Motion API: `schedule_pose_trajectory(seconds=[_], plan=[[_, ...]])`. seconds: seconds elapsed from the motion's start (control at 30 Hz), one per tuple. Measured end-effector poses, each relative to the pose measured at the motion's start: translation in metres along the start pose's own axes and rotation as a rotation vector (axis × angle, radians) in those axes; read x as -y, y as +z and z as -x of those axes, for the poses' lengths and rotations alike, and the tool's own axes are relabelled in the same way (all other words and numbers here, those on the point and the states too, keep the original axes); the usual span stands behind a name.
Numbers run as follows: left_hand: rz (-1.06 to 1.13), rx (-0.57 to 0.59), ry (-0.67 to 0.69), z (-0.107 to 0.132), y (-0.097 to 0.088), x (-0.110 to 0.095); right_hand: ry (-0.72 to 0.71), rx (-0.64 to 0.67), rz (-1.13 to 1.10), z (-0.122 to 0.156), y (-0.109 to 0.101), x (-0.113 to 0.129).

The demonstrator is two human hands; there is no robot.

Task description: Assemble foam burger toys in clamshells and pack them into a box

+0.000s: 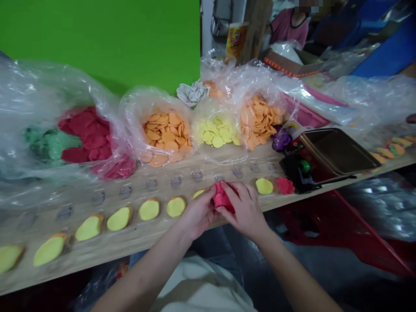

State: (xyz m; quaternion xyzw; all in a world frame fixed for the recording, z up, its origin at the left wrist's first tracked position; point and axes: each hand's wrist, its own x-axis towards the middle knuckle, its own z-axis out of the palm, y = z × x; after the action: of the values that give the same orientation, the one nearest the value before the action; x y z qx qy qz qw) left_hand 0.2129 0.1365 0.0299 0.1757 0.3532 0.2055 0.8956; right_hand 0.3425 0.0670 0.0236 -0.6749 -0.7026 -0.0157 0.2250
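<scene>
Presently, fingers (pixel 232 191) of both hands are clenched around red dough lump (pixel 222 197); left hand (pixel 198 213) and right hand (pixel 244 211) are pressed together above front edge of wooden board (pixel 107 245). Yellow discs (pixel 149 209) are seated in front-row hollows left of hands. Back-row hollows (pixel 176 182) are left unfilled. Yellow disc (pixel 264 186) and red lump (pixel 285 185) are placed right of hands. Plastic bags (pixel 156 102) of coloured discs are kept behind board.
</scene>
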Motion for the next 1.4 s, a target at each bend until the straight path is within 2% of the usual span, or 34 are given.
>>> schedule_pose_trajectory(seconds=[0.13, 0.23, 0.3, 0.37, 0.5, 0.67, 0.77, 0.83, 0.93, 1.03, 1.1, 1.17, 1.33, 1.4], plan=[[-0.024, 0.013, -0.006, -0.002, -0.008, 0.008, -0.137, -0.005, -0.013, 0.009, 0.002, -0.007], [0.001, 0.007, -0.077, -0.002, -0.007, 0.014, -0.227, -0.061, -0.119, 0.020, 0.008, -0.014], [0.020, 0.004, -0.105, -0.002, -0.005, 0.016, -0.232, -0.117, -0.166, 0.025, 0.012, -0.019], [0.019, 0.006, -0.083, -0.002, -0.004, 0.016, -0.202, -0.112, -0.147, 0.027, 0.013, -0.022], [-0.008, 0.018, -0.030, 0.000, -0.003, 0.019, -0.194, -0.037, -0.062, 0.026, 0.003, -0.022], [-0.013, 0.002, -0.078, -0.001, 0.004, 0.018, -0.304, -0.014, -0.181, 0.026, -0.012, -0.021], [0.018, -0.046, -0.113, -0.003, 0.009, 0.021, -0.355, -0.030, -0.216, 0.032, -0.020, -0.020], [0.039, -0.072, -0.189, -0.004, 0.009, 0.026, -0.334, -0.023, -0.277, 0.038, -0.025, -0.019], [0.061, -0.043, -0.321, -0.004, 0.006, 0.032, -0.260, 0.006, -0.386, 0.044, -0.031, -0.019], [0.064, 0.028, -0.376, -0.005, 0.004, 0.033, -0.078, 0.067, -0.424, 0.042, -0.035, -0.021], [0.028, 0.074, -0.372, -0.006, 0.004, 0.033, 0.004, 0.142, -0.394, 0.038, -0.037, -0.023], [-0.021, 0.075, -0.346, -0.007, 0.005, 0.033, -0.033, 0.186, -0.348, 0.035, -0.039, -0.023], [-0.025, -0.073, -0.207, -0.012, 0.009, 0.035, -0.276, 0.079, -0.340, 0.042, -0.047, -0.025], [-0.029, -0.115, -0.167, -0.013, 0.011, 0.034, -0.237, 0.065, -0.432, 0.049, -0.049, -0.029]])
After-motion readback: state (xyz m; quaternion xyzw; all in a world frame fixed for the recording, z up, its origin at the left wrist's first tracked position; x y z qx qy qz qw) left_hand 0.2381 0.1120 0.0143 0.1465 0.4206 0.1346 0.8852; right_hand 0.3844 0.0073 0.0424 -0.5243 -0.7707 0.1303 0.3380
